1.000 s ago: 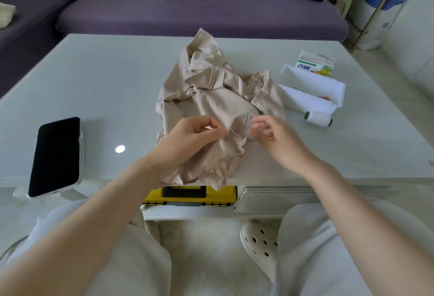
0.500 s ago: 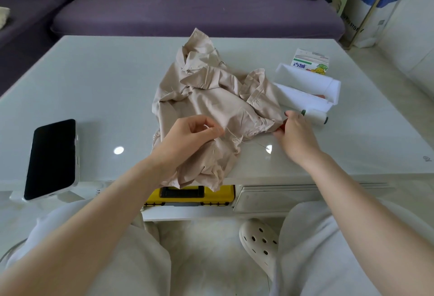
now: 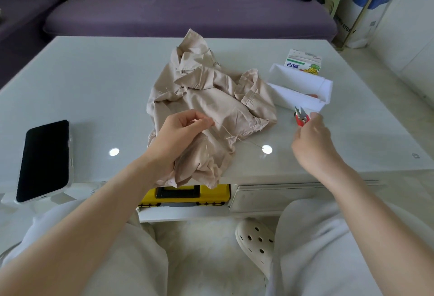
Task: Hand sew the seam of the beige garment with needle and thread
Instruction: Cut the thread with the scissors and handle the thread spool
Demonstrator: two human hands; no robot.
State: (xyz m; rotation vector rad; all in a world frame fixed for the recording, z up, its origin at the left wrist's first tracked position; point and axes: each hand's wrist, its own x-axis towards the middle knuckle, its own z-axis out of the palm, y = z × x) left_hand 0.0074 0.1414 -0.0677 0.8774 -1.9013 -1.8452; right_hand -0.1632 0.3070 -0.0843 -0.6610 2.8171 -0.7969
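Observation:
The beige garment (image 3: 211, 98) lies crumpled in the middle of the white table (image 3: 94, 89), one fold hanging over the near edge. My left hand (image 3: 180, 136) rests on it and pinches a thin thread (image 3: 225, 131) that runs to the seam. A needle (image 3: 254, 144) lies on the table just right of the cloth. My right hand (image 3: 310, 140) is to the right of the garment and grips small red thread snips (image 3: 301, 117), blades pointing away from me.
A white open box (image 3: 303, 84) and a small carton (image 3: 304, 61) stand at the right back. A black phone (image 3: 44, 159) lies at the left edge. A yellow case (image 3: 187, 194) sits under the table. A purple sofa runs behind.
My right hand moved right from the seam to beside the white box and picked up the red snips. The thread spool it covered is hidden. My left hand kept its pinch.

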